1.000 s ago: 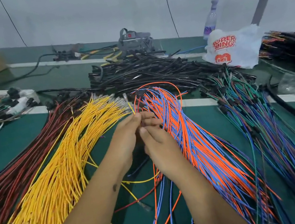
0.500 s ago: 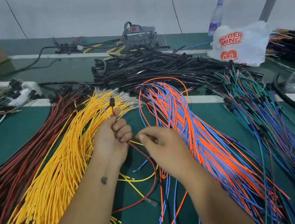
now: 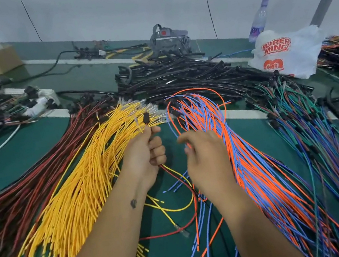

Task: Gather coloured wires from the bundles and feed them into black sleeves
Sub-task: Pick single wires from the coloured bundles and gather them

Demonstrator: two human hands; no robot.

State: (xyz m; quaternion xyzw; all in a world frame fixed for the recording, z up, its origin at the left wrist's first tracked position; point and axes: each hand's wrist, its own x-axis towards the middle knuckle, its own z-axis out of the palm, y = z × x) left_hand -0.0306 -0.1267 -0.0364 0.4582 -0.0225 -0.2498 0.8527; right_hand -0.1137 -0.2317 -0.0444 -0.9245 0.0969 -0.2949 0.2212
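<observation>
One "SUPER MING" bag (image 3: 286,51) behind wires (image 3: 221,132)

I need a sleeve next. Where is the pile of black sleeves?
In the head view, the pile of black sleeves lies at the far middle of the table, behind the orange and blue wires and left of the white plastic bag.
</observation>
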